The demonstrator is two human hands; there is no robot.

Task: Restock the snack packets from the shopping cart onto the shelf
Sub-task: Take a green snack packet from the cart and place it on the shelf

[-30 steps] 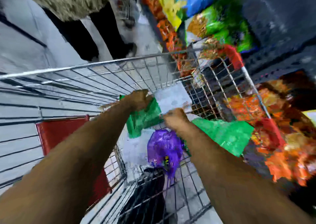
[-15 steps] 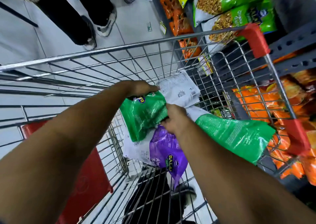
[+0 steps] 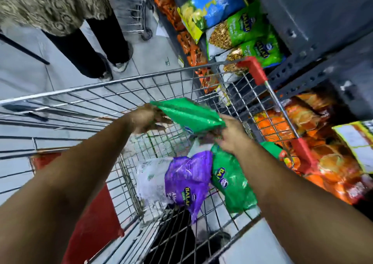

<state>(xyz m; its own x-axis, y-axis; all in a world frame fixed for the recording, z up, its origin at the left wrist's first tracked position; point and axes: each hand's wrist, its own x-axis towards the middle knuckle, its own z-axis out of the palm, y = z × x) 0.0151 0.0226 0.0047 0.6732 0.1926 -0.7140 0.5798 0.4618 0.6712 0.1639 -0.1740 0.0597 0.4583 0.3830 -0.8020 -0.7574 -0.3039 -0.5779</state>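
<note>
A green snack packet [image 3: 189, 115] is held above the wire shopping cart [image 3: 113, 84], its far end in my left hand [image 3: 148, 118] and its near end in my right hand [image 3: 232, 133]. Below them in the cart lie a purple packet [image 3: 187, 179], a second green packet [image 3: 232, 185] and a white packet [image 3: 151, 181]. The dark metal shelf [image 3: 314, 66] stands to the right of the cart and holds green, blue and orange snack bags.
Another person in dark trousers [image 3: 86, 48] stands on the tiled floor just beyond the cart's far side. A second cart [image 3: 137, 15] is parked further down the aisle. Red plastic corners [image 3: 252, 70] cap the cart's right rim against the shelf. Orange bags [image 3: 314, 142] fill the lower shelf.
Both hands have lifted the green packet up out of the cart; it was lying among the other packets. The view has tilted up towards the shelf.
</note>
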